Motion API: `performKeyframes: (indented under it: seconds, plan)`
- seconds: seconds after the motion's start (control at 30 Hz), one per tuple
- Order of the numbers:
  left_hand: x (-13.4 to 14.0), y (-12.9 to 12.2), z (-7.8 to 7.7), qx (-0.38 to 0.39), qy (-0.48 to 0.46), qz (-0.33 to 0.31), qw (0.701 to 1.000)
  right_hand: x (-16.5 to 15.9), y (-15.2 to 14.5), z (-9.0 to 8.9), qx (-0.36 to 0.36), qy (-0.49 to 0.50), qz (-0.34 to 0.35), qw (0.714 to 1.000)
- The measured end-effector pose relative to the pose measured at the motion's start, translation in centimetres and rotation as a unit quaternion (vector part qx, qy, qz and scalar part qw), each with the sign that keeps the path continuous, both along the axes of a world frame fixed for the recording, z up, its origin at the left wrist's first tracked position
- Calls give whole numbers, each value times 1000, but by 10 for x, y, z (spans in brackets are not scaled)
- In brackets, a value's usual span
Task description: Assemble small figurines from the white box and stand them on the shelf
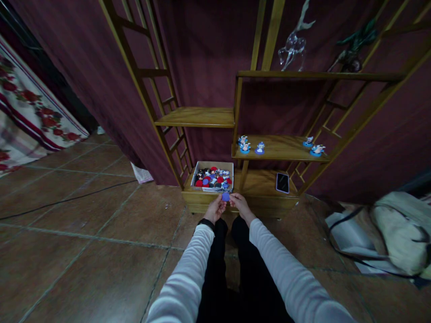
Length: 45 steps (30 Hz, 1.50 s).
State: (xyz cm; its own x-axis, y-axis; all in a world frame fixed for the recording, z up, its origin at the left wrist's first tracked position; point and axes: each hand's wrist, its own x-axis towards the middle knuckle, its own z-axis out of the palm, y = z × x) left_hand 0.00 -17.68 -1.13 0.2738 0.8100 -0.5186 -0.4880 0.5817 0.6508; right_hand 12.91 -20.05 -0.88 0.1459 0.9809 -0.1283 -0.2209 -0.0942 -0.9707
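Observation:
Between my two hands is a small purple disc [225, 196], apparently the base of a figurine; whether a figure is attached I cannot tell. My left hand [216, 208] grips it from the left, fingers closed. From the right, my right hand [239, 203] pinches its other edge. Just beyond them, on the lowest shelf, sits a white cardboard box [210, 189] full of small figurines and red, purple and dark round pieces. Several figurines stand on the shelf above, among them a purple one [259, 148] and one on a blue base [317, 150].
A wooden display shelf [195, 116] rises ahead against a dark red curtain. A phone [282, 183] lies on the lowest shelf. Higher up stand a clear glass deer [293, 47] and a dark green sculpture [355, 49]. A pale bag [400, 229] rests on the floor at right; a black cable [74, 199] crosses the tiles.

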Motion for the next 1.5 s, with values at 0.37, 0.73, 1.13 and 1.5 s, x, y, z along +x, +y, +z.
performKeyframes:
  seconds: [0.37, 0.73, 1.13, 1.5]
  plan:
    - [-1, -1, 2, 15, -22, 12, 1000, 0, 1, 0, -23, 34, -11, 999]
    - [1, -8, 0, 89, -32, 28, 995, 2, 3, -5, -28, 78, -15, 996]
    - [2, -12, 2, 95, -39, 24, 994, 2, 2, -6, -7, 63, -6, 998]
    - [6, -13, 1, 117, -6, 48, 992, 1, -3, 0, 17, 34, 11, 999]
